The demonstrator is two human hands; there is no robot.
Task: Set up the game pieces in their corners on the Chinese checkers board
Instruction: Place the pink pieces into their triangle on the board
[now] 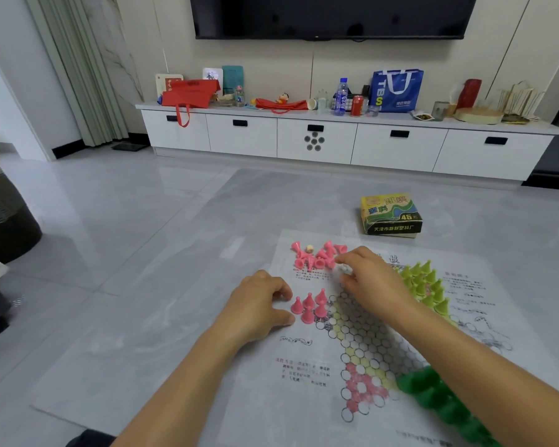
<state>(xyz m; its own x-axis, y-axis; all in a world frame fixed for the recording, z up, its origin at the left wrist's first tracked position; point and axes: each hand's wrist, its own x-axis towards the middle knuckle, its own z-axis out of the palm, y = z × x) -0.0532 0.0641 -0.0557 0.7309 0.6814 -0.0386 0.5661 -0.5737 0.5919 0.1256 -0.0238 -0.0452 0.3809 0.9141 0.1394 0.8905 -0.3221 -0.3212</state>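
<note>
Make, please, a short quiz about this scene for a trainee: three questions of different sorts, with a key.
1. True or false: the light green pieces stand together in one corner of the board.
2. Which pieces lie in the loose pile at the far edge of the board? A) pink B) dark green C) light green
3. Which hand reaches to that pile, the left hand or the right hand?
Key: 1 true; 2 A; 3 the right hand.
</note>
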